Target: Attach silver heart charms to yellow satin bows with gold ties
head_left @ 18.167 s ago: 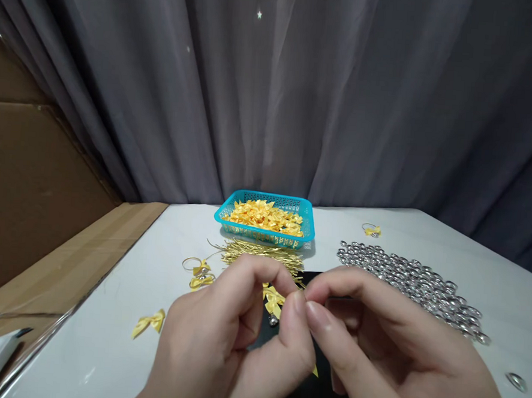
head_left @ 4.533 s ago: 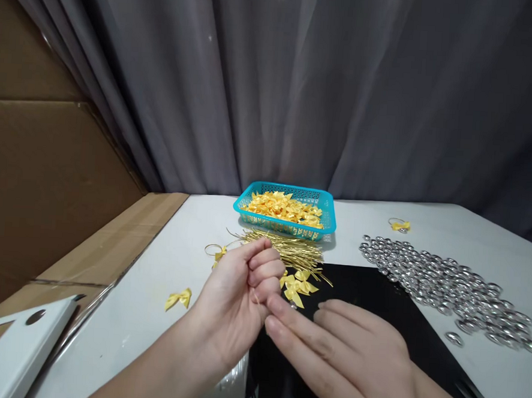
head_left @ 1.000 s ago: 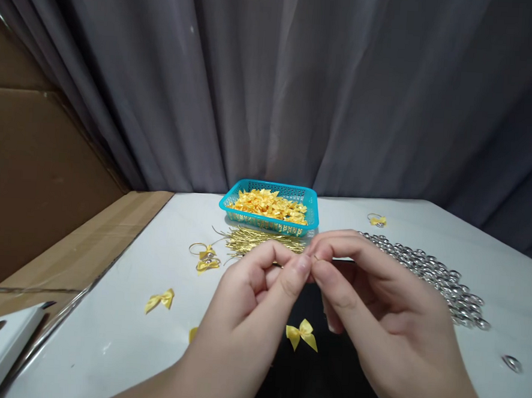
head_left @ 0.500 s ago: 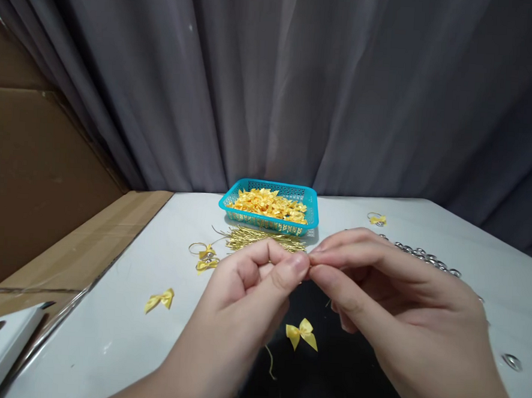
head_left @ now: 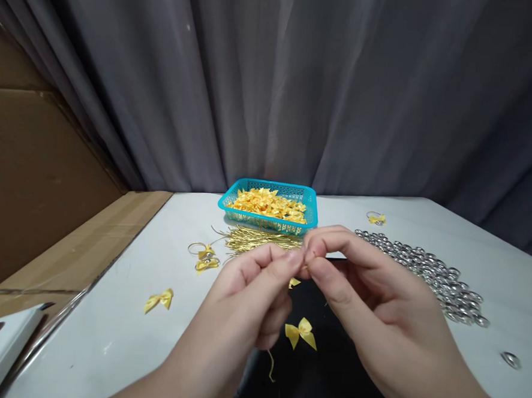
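Note:
My left hand and my right hand meet above a black mat, fingertips pinched together on a thin gold wire tie. A bit of yellow ribbon peeks out under the left thumb. The wire's loose end hangs below my left hand. A yellow ribbon bow lies on the mat just beneath the hands.
A teal basket of yellow bows stands at the back, a bundle of gold wire ties before it. Several silver bells are heaped at right. Finished bows and a loose bow lie left. Cardboard borders the left.
Both hands stay pinched together at the same spot; the right fingers have curled and shifted slightly, uncovering more of the silver bell heap. A yellow ribbon tip now shows under the left thumb.

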### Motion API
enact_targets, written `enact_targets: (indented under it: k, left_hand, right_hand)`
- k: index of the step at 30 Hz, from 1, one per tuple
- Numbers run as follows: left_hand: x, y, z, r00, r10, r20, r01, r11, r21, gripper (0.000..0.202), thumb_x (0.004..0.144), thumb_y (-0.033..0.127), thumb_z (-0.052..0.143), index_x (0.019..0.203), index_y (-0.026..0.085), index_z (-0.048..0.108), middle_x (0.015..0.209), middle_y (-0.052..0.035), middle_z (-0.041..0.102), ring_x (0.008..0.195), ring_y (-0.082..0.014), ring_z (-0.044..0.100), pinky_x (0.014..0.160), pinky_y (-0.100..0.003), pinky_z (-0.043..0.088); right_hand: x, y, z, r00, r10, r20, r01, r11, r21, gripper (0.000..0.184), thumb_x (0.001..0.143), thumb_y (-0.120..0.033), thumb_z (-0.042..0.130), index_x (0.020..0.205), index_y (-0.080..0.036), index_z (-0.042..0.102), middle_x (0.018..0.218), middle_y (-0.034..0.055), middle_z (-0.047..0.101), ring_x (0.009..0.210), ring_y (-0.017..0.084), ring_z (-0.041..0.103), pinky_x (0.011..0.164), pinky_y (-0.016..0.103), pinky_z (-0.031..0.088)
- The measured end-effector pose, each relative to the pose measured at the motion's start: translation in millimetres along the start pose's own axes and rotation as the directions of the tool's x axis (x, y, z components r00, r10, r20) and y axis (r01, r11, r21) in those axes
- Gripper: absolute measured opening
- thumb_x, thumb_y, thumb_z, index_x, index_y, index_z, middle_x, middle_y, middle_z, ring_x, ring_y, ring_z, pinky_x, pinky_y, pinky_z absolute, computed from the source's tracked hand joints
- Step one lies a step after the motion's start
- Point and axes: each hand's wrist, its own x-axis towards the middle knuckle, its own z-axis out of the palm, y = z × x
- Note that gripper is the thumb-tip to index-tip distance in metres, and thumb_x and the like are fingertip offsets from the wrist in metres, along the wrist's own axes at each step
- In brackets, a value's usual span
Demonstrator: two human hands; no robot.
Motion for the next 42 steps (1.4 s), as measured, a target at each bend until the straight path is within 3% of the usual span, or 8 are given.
enact_targets:
  k: [4,9,12,16,23,33,37,42]
  left_hand:
    - [0,0,-0.9,0.999,-0.036,0.01,0.037,0.998,-0.048,0.027,0.09,0.034,0.05,0.068,0.019,0.044,0.054,0.0094,0.019,0.046,-0.0065,0.009,0.039,-0.018,0.009]
    - [2,2,1.8,1.0,-0.03,-0.007,0.031,0.996,0.079,0.017,0.088,0.028,0.054,0.075,0.019,0.051,0.05,0.01,0.022,0.045,-0.0063,0.013,0.038,-0.017,0.013]
    - [3,3,2.9,0.998,0.043,-0.048,-0.036,0.989,0.144,0.017,0.088,0.029,0.056,0.076,0.017,0.053,0.048,0.0107,0.023,0.044,-0.0053,0.012,0.037,-0.016,0.012]
    - [-1,3,4.6,0.984,0.139,-0.109,-0.11,0.964,0.244,0.019,0.085,0.034,0.061,0.079,0.017,0.056,0.048,0.0112,0.024,0.044,-0.0043,0.01,0.038,-0.016,0.012]
    - [-8,1,11.3,0.937,0.264,-0.23,-0.158,0.905,0.396,0.019,0.083,0.035,0.062,0.076,0.017,0.058,0.049,0.0089,0.027,0.045,-0.0053,0.018,0.041,-0.016,0.017]
    - [-9,-1,6.9,0.85,0.486,-0.205,-0.302,0.768,0.565,0.016,0.083,0.032,0.062,0.072,0.02,0.062,0.05,0.0061,0.037,0.044,-0.0074,0.027,0.041,-0.02,0.023]
    - [-12,3,6.6,0.878,0.444,-0.179,-0.288,0.788,0.544,0.019,0.082,0.031,0.063,0.067,0.02,0.06,0.05,0.0056,0.039,0.044,-0.0071,0.028,0.04,-0.019,0.023]
    - [-14,8,2.4,0.951,0.288,-0.114,-0.212,0.873,0.439,0.023,0.083,0.032,0.063,0.065,0.018,0.06,0.048,0.0067,0.034,0.043,-0.0056,0.023,0.038,-0.018,0.019]
  right_hand:
    - [2,0,-1,0.998,0.047,-0.033,-0.048,0.998,-0.036,0.012,0.087,-0.03,0.056,0.077,-0.024,0.059,0.077,0.0016,0.062,0.075,0.014,0.061,0.039,0.017,0.039]
    - [0,-1,-3,0.997,0.058,-0.045,-0.059,0.998,-0.029,0.014,0.086,-0.032,0.056,0.076,-0.023,0.059,0.078,0.0025,0.062,0.075,0.015,0.061,0.039,0.016,0.039]
    - [-1,-2,-4,0.996,0.078,-0.035,-0.078,0.997,-0.001,0.013,0.086,-0.032,0.056,0.078,-0.023,0.06,0.079,0.0019,0.062,0.066,0.012,0.059,0.035,0.016,0.037]
    - [-1,-2,-4,0.992,0.123,-0.033,-0.121,0.991,0.058,0.013,0.085,-0.033,0.059,0.077,-0.022,0.061,0.072,-0.0015,0.06,0.042,0.005,0.04,0.033,0.015,0.035]
    - [-1,0,-1,0.982,0.177,-0.063,-0.154,0.95,0.272,0.007,0.079,-0.033,0.069,0.077,-0.026,0.069,0.062,-0.0037,0.056,0.04,0.004,0.035,0.033,0.014,0.033]
    - [-4,0,1,0.976,0.218,-0.016,-0.2,0.918,0.343,0.003,0.077,-0.029,0.072,0.079,-0.029,0.074,0.064,-0.0026,0.064,0.045,0.006,0.051,0.038,0.016,0.042]
    - [-7,-1,1,0.984,0.127,-0.122,-0.091,0.96,0.265,0.007,0.076,-0.026,0.073,0.078,-0.032,0.074,0.069,-0.0025,0.069,0.051,0.009,0.057,0.04,0.017,0.043]
    - [-9,-3,0,0.977,-0.05,-0.208,0.043,0.998,-0.034,0.007,0.079,-0.026,0.07,0.075,-0.033,0.07,0.067,-0.0042,0.067,0.047,0.009,0.051,0.039,0.021,0.041]
